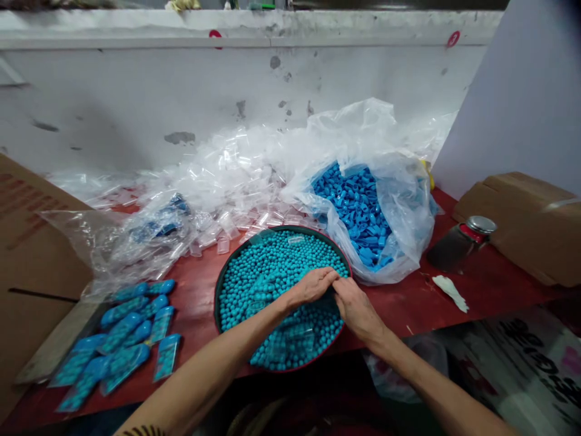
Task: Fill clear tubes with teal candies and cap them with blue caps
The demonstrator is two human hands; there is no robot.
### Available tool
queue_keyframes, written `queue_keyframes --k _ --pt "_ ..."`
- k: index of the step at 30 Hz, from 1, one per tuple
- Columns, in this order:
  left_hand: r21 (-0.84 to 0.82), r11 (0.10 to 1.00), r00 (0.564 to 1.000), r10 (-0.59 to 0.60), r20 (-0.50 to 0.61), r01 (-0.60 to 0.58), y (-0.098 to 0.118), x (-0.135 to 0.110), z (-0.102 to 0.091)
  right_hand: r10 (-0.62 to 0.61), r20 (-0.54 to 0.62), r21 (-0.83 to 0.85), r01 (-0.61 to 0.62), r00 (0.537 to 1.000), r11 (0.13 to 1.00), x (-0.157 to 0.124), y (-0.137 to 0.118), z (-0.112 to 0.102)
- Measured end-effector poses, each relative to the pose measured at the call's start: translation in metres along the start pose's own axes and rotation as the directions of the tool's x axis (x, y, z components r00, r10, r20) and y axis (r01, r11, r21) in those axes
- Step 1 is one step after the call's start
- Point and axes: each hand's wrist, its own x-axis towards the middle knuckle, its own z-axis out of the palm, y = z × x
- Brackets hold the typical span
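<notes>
Grips of left hand point(313, 284) and right hand point(359, 307) meet above the right side of the tray point(217, 300); whether closed, cannot tell. Turquoise beads point(272, 260) lie beneath.

A white wall point(136, 109) blotched with dark grey patches runs behind a red-surfaced table point(195, 297); along its top, a long white ledge point(345, 27) bears round red stickers point(453, 39). At right, a smooth, pale grey-lavender panel point(521, 91) rises with a slanting edge.
</notes>
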Motion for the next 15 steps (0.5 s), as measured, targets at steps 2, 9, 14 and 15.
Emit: queue_keyframes --k 2,9,14,15 --pt "-0.015 1.000 1.000 -0.012 -0.015 0.011 -0.001 -0.007 0.001 0.000 0.002 0.019 0.000 1.000 1.000 -0.003 -0.006 0.004" --pt "-0.197 0.980 0.990 -0.038 -0.136 0.010 -0.002 -0.022 0.002 -0.007 0.081 0.153 -0.006 0.997 0.988 0.002 -0.005 0.011" --pt "-0.206 0.978 0.961 -0.086 -0.263 0.031 0.000 -0.021 -0.002 -0.065 0.147 0.262 0.024 0.987 0.965 0.007 0.000 -0.010" --pt "-0.210 0.977 0.947 -0.102 -0.304 0.038 0.001 -0.017 -0.005 -0.094 0.144 0.306 0.046 0.985 0.951 0.011 0.004 -0.016"
